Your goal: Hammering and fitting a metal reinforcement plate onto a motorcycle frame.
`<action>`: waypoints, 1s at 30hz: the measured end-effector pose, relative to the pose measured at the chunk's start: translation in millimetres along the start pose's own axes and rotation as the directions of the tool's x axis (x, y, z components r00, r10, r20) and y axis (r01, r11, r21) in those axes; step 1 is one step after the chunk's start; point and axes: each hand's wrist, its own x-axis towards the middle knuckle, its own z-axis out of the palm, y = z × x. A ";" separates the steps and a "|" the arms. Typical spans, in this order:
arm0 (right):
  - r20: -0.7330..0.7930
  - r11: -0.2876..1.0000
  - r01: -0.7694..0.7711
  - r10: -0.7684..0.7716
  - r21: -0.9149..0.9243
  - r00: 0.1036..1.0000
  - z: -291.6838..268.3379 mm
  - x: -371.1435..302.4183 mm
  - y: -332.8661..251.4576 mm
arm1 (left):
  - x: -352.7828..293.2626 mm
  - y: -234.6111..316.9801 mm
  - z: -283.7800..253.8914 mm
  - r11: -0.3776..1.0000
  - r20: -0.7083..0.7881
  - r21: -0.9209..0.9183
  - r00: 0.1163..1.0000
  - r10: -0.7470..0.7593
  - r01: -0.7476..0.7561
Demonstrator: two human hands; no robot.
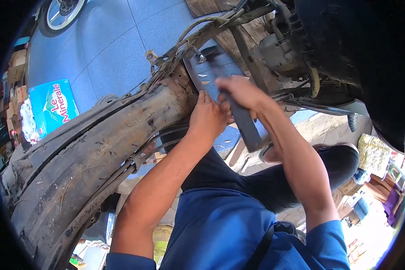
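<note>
A dirty, dark motorcycle frame (153, 105) runs diagonally from the lower left to the upper right. My left hand (207, 116) is closed at the frame's bend, its fingertips pinching the lower end of a thin grey metal strip (193, 75) that lies along the frame. Just right of it, my right hand (242, 92) grips a hammer by its thick black handle (246, 128). The hammer's head, smeared by motion, is near the strip's upper end. My right fingers are partly blurred, and the left fingers hide the strip's lowest part.
An engine (279, 56) hangs at the upper right, with cables (202, 20) along the frame. Wooden boards (231, 42) lie beneath on blue floor tiles (112, 49). A blue-and-white carton (54, 108) and a wheel (60, 15) are at the left.
</note>
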 end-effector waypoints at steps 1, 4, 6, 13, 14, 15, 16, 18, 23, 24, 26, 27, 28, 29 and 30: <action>0.127 0.990 -0.140 0.141 -0.013 0.982 -1.8 6.0 1.7 | 2.6 -1.4 6.4 0.999 0.014 -0.022 0.999 0.033 -0.033; 0.188 0.992 -0.116 0.105 0.049 0.976 -13.9 6.2 -4.4 | 4.6 -0.9 5.7 0.998 0.019 -0.034 0.998 0.059 -0.058; 0.123 0.996 -0.073 0.066 0.051 0.990 -9.3 2.6 -2.7 | 3.4 0.1 2.8 0.999 0.011 -0.021 0.999 0.043 -0.043; -0.016 0.995 0.098 -0.098 0.034 0.995 1.3 -13.1 7.2 | -3.0 -3.7 7.7 1.000 -0.063 -0.018 0.998 0.025 -0.026; -0.023 0.995 0.092 -0.091 0.038 0.996 1.2 -12.3 5.2 | -4.8 -2.6 6.2 0.992 -0.065 -0.088 0.994 0.086 -0.092; 0.075 1.000 0.010 -0.009 -0.015 0.997 -0.9 -8.1 0.9 | -6.2 -0.3 4.1 0.991 -0.062 -0.093 0.994 0.095 -0.100; 0.169 0.995 -0.066 0.077 -0.075 0.983 -2.7 -7.5 -0.3 | -7.6 1.8 1.3 0.992 -0.065 -0.051 0.992 0.112 -0.115; 0.141 0.994 0.002 0.013 -0.109 0.990 -0.3 -12.2 0.4 | 0.6 -3.4 -3.9 0.993 -0.085 0.011 0.989 0.118 -0.118; 0.002 0.999 0.022 -0.022 0.026 1.000 -7.7 -20.6 7.7 | -0.7 -1.2 4.8 0.999 -0.066 -0.044 0.998 -0.008 0.005; -0.013 0.997 0.030 -0.029 0.065 0.999 -12.3 -21.6 6.9 | -0.4 -0.7 6.1 0.999 -0.126 0.042 0.992 -0.018 0.024; -0.047 0.987 0.014 -0.006 0.161 0.999 -14.3 -18.3 8.3 | -0.5 1.0 6.4 0.999 -0.108 0.035 0.994 -0.021 0.025; 0.015 0.998 -0.010 0.009 0.063 1.000 -12.8 -16.5 8.1 | 0.0 1.7 5.4 0.999 -0.092 0.029 0.996 -0.021 0.024; 0.074 0.999 -0.027 0.030 -0.037 0.997 -10.7 -14.6 7.5 | 1.0 1.8 4.2 0.999 -0.090 0.029 0.996 -0.022 0.024; 0.094 0.995 -0.087 0.091 -0.040 0.991 -5.5 -12.8 3.9 | 1.4 0.8 -1.1 0.999 -0.058 -0.038 0.998 -0.019 0.016; 0.096 0.995 -0.091 0.094 -0.037 0.991 -6.3 -12.8 6.1 | 1.1 0.1 -6.4 0.994 -0.026 -0.106 1.000 -0.013 0.010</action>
